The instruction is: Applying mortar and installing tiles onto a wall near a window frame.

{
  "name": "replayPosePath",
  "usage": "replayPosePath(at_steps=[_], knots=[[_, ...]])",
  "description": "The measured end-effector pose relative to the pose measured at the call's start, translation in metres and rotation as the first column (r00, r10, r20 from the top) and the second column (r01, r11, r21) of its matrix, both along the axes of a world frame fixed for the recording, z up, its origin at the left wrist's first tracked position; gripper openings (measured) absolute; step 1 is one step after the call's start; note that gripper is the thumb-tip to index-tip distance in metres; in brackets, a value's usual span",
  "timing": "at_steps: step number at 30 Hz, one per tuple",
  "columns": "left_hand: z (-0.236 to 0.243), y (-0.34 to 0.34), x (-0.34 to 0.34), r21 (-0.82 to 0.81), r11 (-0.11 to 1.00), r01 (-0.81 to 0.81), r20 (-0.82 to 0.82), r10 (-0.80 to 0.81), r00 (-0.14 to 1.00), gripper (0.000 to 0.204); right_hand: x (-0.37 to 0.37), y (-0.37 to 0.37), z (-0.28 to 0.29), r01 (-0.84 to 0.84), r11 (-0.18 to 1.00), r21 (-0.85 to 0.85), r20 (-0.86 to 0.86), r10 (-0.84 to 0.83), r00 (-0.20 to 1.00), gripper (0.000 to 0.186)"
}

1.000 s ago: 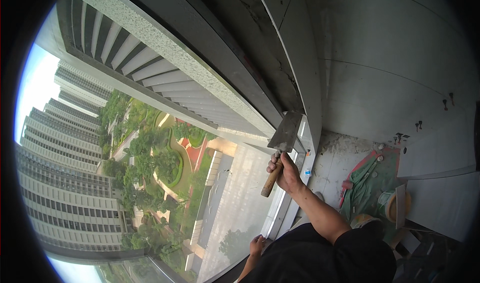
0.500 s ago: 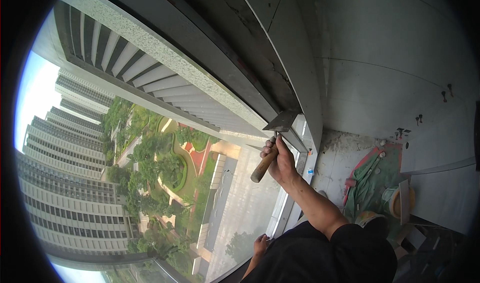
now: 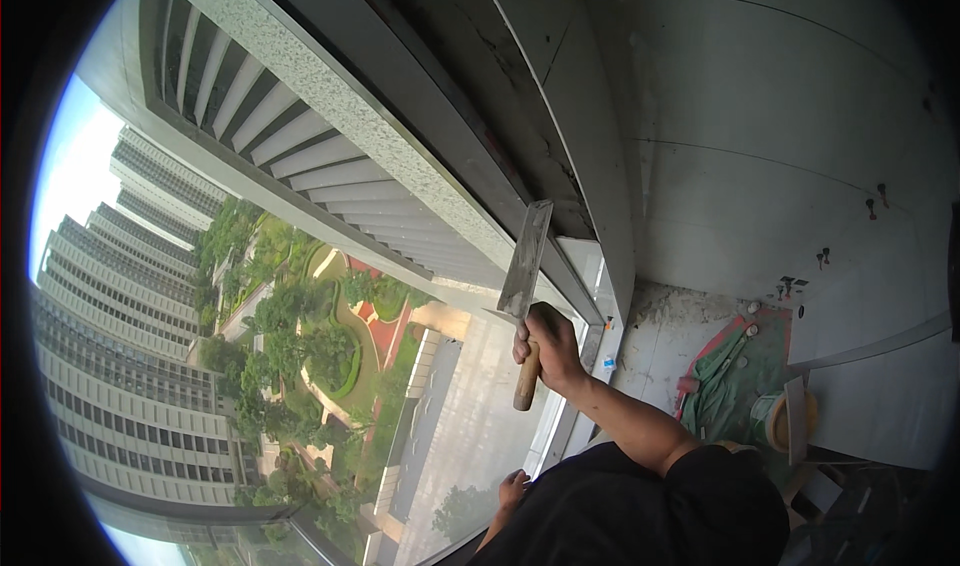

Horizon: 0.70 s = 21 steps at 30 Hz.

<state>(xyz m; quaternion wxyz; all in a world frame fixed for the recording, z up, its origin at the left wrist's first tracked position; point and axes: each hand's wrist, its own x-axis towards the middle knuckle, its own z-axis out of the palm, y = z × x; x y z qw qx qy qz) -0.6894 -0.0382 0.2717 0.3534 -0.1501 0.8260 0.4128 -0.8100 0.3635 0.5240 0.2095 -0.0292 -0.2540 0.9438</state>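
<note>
My right hand (image 3: pixel 552 348) is closed round the wooden handle of a trowel (image 3: pixel 522 266). The trowel's long grey blade, smeared with mortar, points away from me, its far end close to a dark rough strip of mortar (image 3: pixel 555 196) beside the window frame (image 3: pixel 430 91). Whether blade and strip touch, I cannot tell. Lower down, my left hand (image 3: pixel 512 488) is at the lower part of the window frame, its fingers curled against the edge; part of it is hidden by my dark shirt.
Pale wall panels (image 3: pixel 720 196) rise on the right, with several wire ends poking out. Below them, a green sheet (image 3: pixel 715 381) with a red border and a bucket (image 3: pixel 768 421) sit on the floor. Through the window on the left show tall buildings (image 3: pixel 130 366) and a garden far below.
My right hand has drawn a little down and toward me, and the trowel has turned so that its blade shows lengthwise. My left hand has hardly moved; the view has shifted slightly.
</note>
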Motion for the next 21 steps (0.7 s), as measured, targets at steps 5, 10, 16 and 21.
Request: replayPosePath(at_steps=[5,10,16,21], knots=[[-0.021,0.014,-0.014,0.130,0.986,-0.103,0.033,0.100,0.994,0.046,0.063,0.008,-0.046,-0.125,0.984,0.130,0.397,0.064,0.916,0.032],[-0.043,0.021,-0.026,0.154,0.986,-0.063,0.046,0.057,0.997,0.043,0.065,0.041,-0.009,0.094,0.765,0.638,0.226,-0.302,0.926,0.029],[-0.073,0.033,-0.023,0.293,0.922,-0.252,0.140,0.220,0.965,0.042,0.011,0.070,0.067,0.238,0.707,0.666,-0.023,-0.299,0.954,0.038],[-0.087,0.016,-0.001,0.430,0.866,-0.253,0.114,0.226,0.967,0.043,-0.014,0.074,0.092,0.319,0.179,0.931,-0.109,-0.697,0.708,0.041]])
